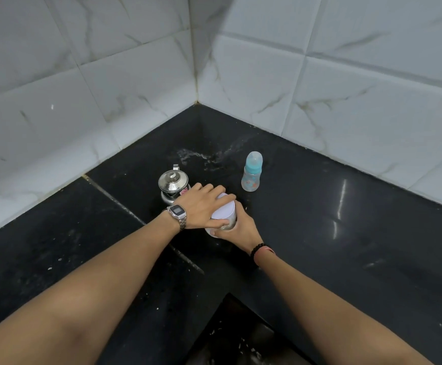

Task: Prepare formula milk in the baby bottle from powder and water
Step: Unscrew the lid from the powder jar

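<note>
**Both hands on the tin, bottle capped and standing apart**

Your left hand (204, 206) lies palm-down over the white lid (223, 210) of the tin (227, 223), fingers (221, 193) curled over the far edge and thumb hooked on the near rim. It is closed around the lid. A metal watch (177, 212) sits on that wrist.

Your right hand (241, 227) wraps the tin's body from the right and below, fingers clasped around the wall. The tin is small and cylindrical, with a silvery side showing between your two hands. You cannot read any label from here. The tin tilts a little toward you; whether its base touches the counter (346, 246) is hidden by your hand. A dark bead bracelet (257, 250) and a pink band circle the right wrist.

The bottle (252, 172) stands upright on the counter, behind and to the right of the tin, well apart from both hands. Its body is clear with small coloured prints, its collar teal, and a clear domed cap covers the top. It looks empty, though the clear wall makes this hard to confirm.

A steel kettle (173, 184) with a knobbed lid stands just behind your left hand, spout pointing away. Beyond it, a splash of wet marks (204, 156) lies on the black stone near the tiled corner.
</note>
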